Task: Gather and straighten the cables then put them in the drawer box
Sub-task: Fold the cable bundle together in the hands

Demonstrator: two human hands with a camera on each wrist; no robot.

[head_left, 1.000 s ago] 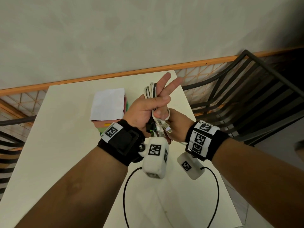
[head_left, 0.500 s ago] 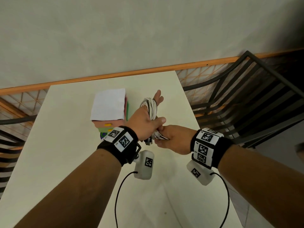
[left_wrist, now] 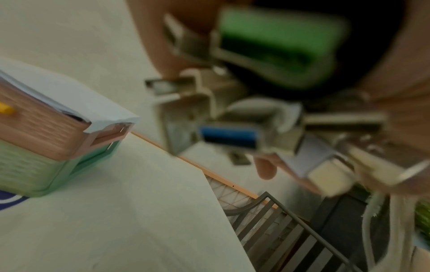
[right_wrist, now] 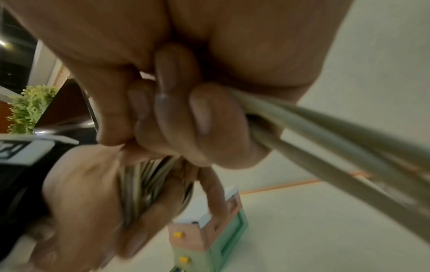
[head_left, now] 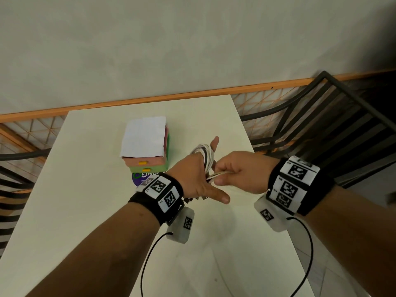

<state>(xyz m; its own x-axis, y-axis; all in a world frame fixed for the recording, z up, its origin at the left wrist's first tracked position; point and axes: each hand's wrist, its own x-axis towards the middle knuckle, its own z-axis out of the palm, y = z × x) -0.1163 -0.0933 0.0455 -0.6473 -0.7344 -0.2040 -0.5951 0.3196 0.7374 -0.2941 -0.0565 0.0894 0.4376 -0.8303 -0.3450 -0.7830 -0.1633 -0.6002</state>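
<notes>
Near right edge of table, cables around left hand

Cables blur against the lens — one plug green, one blue — while the pink-and-green drawer box stands left on the pale bench.

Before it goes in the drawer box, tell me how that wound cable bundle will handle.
Probably floppy: the cable bundle holds its loops only wound round the left hand, the right hand pinching strands taut. Released, it likely springs open. Its plugs may dangle and snag.
</notes>
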